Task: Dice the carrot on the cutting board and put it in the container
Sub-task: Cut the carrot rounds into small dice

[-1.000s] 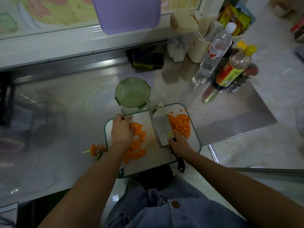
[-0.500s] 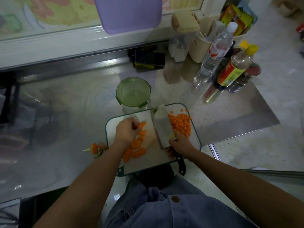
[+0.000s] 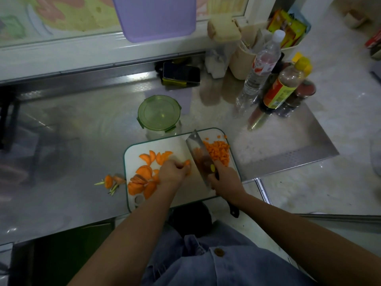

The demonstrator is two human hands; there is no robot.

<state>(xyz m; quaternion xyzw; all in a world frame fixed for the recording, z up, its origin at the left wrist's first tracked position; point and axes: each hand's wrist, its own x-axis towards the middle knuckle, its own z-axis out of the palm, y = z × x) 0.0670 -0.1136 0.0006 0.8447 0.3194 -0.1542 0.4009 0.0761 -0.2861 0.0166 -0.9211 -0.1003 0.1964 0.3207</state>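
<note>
On the white green-rimmed cutting board (image 3: 177, 144), the left hand (image 3: 174, 172) pinches an orange carrot slice (image 3: 187, 163) in curled fingers beside the broad steel cleaver (image 3: 198, 150), its handle clamped in the right hand (image 3: 223, 178), with a diced carrot heap (image 3: 219, 151) right of the blade (the round green-lidded container (image 3: 158, 114) stands just behind).

Our left hand (image 3: 173, 172) holds a carrot piece (image 3: 187, 163) just beside the cleaver (image 3: 198, 150), which our right hand (image 3: 223, 178) grips. Slices (image 3: 144, 172) and dice (image 3: 219, 151) lie on the board (image 3: 175, 143).
</note>
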